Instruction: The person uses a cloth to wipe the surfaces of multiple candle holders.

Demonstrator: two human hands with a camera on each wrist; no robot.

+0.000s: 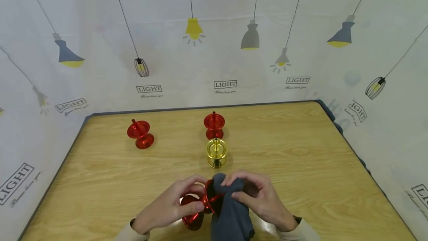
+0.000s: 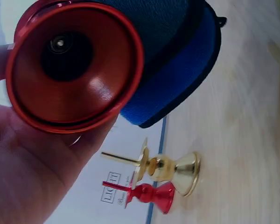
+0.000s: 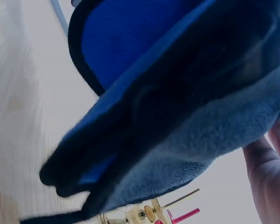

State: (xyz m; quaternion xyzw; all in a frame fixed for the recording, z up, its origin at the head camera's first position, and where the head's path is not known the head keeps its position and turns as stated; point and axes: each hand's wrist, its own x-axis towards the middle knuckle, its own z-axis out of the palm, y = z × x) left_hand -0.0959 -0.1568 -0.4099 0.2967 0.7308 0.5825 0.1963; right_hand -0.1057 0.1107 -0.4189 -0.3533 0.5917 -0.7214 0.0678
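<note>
My left hand (image 1: 182,202) grips a red metal candle holder (image 1: 193,217) by its stem, tilted on its side with the dish facing right. In the left wrist view the round base of this candle holder (image 2: 100,91) faces the camera. A grey-blue cloth (image 1: 232,218) with a dark edge hangs from my right hand (image 1: 264,200), pinched between thumb and fingers. Part of the cloth lies against the inside of the red dish, near its spike. The cloth (image 3: 191,126) fills much of the right wrist view and shows a brighter blue side.
A gold candle holder (image 1: 216,153) stands upright just beyond the hands, with a red candle holder (image 1: 214,125) behind it. Another red candle holder (image 1: 140,134) stands at the back left. The wooden table (image 1: 284,140) ends at a curtain (image 1: 187,81) printed with lamps.
</note>
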